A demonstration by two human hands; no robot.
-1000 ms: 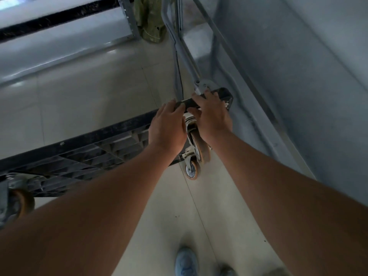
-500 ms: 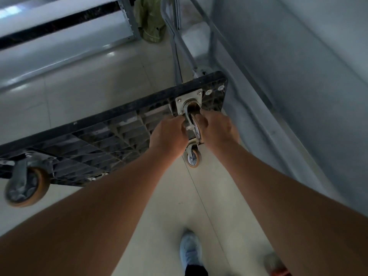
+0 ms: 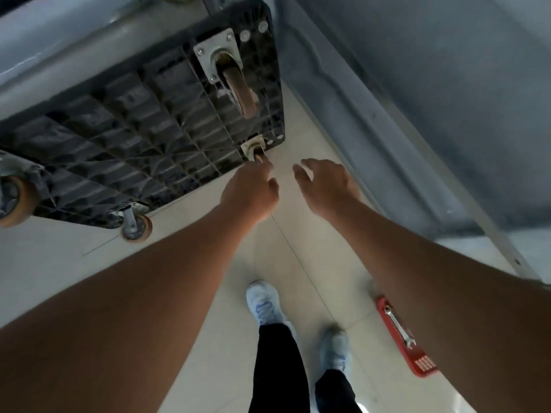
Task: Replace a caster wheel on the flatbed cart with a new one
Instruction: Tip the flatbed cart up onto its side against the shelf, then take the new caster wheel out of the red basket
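The black flatbed cart (image 3: 125,126) stands tipped up on its side, its ribbed underside facing me. A fixed caster (image 3: 238,84) with a brown wheel and silver plate sits at its upper right corner. At the lower right corner a second caster (image 3: 257,151) is gripped by my left hand (image 3: 250,189), fingers curled round the wheel. My right hand (image 3: 325,186) hovers just right of it with fingers spread, holding nothing. Two swivel casters show lower left, one by the floor (image 3: 137,226) and one at the frame edge (image 3: 15,201).
A red tray (image 3: 425,365) holding a silver wrench (image 3: 399,327) lies on the tiled floor at right, partly behind my right forearm. My two feet in pale shoes (image 3: 265,302) stand below. Grey metal shelving (image 3: 417,120) runs along the right.
The cart has tipped further up, so its whole underside faces me. My right hand has let go of the caster and opened. The view has dropped, revealing the red tray.
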